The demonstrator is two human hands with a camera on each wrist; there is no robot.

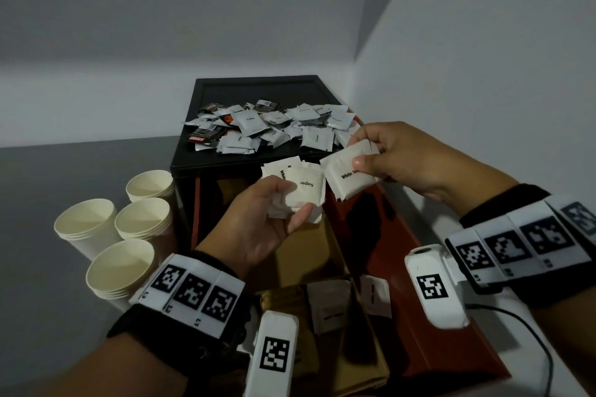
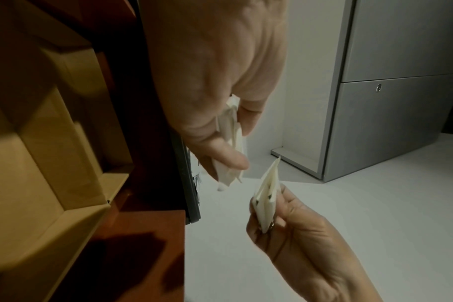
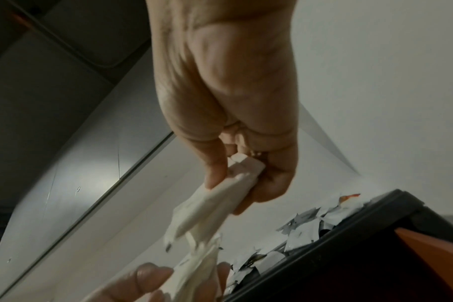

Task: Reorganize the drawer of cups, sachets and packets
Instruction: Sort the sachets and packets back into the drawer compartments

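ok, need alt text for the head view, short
Two hands hold white sugar sachets above an open drawer: left hand grips a bunch, right hand pinches a few. Behind, loose sachets litter a black cabinet top; paper cups stand left.

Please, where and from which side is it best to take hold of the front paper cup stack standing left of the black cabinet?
Probably grip the front paper cup stack around its side wall just below the rims, coming from above and the left. It stands upright with the mouth open, and its right side lies close to the left hand, which already holds sugar sachets.
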